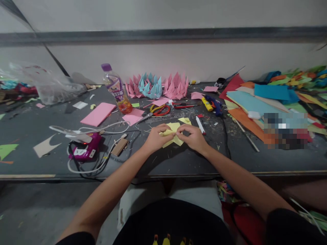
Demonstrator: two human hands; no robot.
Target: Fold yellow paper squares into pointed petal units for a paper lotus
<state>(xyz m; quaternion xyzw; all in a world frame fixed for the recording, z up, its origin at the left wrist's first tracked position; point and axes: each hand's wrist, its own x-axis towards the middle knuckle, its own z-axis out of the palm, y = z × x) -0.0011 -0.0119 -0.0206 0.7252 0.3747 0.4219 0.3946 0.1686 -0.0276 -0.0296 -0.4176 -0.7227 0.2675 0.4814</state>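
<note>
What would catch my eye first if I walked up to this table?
Probably the spiky blue paper shape between two pink ones, at the back of the table. Then the purple-capped bottle, just left of them, and the coloured sheets piled at the right. Front and centre, the left hand and right hand pinch yellow paper.

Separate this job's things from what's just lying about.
Belongs:
- yellow paper piece, held by left hand and right hand
- perhaps red-and-yellow-handled metal scissors

Apparently lying about:
- clear plastic bottle with purple cap
- purple plastic power block
- translucent plastic bag
</note>
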